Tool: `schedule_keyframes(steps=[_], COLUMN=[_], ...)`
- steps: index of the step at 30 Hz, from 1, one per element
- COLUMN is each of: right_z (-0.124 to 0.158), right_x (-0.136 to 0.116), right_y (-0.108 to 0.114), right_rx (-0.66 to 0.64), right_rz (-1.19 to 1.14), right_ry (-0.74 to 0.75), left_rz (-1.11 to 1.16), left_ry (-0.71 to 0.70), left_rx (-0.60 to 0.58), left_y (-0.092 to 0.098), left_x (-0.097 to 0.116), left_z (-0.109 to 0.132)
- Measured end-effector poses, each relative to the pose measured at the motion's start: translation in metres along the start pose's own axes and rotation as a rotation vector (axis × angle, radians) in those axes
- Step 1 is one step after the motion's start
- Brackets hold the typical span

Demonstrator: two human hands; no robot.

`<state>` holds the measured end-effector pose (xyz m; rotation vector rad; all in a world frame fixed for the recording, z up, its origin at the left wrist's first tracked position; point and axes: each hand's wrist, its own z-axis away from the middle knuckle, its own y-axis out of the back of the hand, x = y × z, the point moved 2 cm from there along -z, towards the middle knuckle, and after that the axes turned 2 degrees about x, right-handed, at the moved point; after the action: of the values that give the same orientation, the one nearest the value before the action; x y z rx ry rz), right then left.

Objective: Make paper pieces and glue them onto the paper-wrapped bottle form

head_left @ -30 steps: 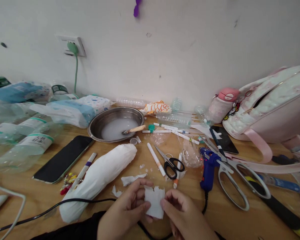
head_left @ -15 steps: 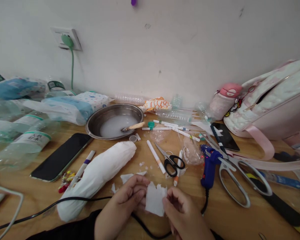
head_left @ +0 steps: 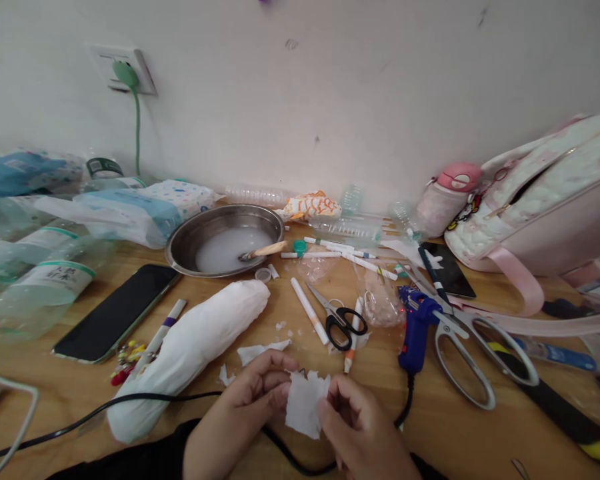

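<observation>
Torn white paper (head_left: 307,405) is held up between the two hands, above the near edge of the wooden table (head_left: 285,303). The left hand (head_left: 243,403) has its thumb at the paper's left edge, its other fingers curled beside and partly behind it. The right hand (head_left: 363,423) pinches the opposite edge narrowly between thumb and forefinger. The paper's top edge is ragged.

Beyond the hands, to the left, lies a long white wrapped form (head_left: 195,353), with small torn scraps (head_left: 263,350) just beside it. Black-handled scissors (head_left: 347,327) lie ahead of the right hand, and a blue glue gun (head_left: 414,333) stands farther right.

Farther back, a metal bowl (head_left: 187,235) contains cloudy whitish liquid (head_left: 230,251); a brush (head_left: 266,251) rests in it, its wooden handle over the right rim. Clear plastic bottles (head_left: 47,290) lie at the far left; I cannot tell whether they contain anything. At the right, a pink-lidded bottle (head_left: 443,208) stands against a partly unzipped backpack (head_left: 555,193), whose contents are hidden.
</observation>
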<state>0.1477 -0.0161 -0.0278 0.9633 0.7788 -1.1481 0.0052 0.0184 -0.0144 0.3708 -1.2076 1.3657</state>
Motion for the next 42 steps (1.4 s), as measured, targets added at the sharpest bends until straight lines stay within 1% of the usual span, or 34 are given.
schedule_keyframes(steps=[5,11,16,19,26,32,37,39,42], right_z=[0.001,0.002,0.002,0.004,0.006,0.008,0.008,0.008,0.009], right_x=[-0.003,-0.005,-0.008,-0.012,-0.013,-0.016,-0.014,-0.012,-0.011], right_y=[0.000,0.001,0.001,0.001,-0.001,-0.002,-0.003,-0.003,-0.003], right_rx=[-0.007,0.058,0.048,0.046,-0.023,-0.027,-0.023,-0.032,-0.044], right_rz=[0.034,0.099,0.108,0.102,0.082,0.076,0.066,0.042,-0.024], right_ry=[-0.015,0.082,0.112,0.109,0.104,0.136,0.153,0.170,0.176], left_rz=[0.019,-0.043,-0.021,0.002,0.021,-0.001,-0.017,-0.013,0.003], left_ry=[0.007,-0.016,0.017,0.020,-0.011,-0.011,-0.020,-0.017,-0.016], left_rx=[0.012,0.021,0.029,0.002,-0.066,-0.079,-0.079,-0.072,-0.097], left_y=[-0.001,0.003,0.003,0.003,0.004,0.005,0.005,0.006,0.006], left_x=[0.000,-0.002,-0.003,-0.004,-0.008,-0.008,-0.009,-0.010,-0.010], left_z=[0.002,0.001,-0.003,-0.004,-0.006,-0.008,-0.007,-0.007,-0.007])
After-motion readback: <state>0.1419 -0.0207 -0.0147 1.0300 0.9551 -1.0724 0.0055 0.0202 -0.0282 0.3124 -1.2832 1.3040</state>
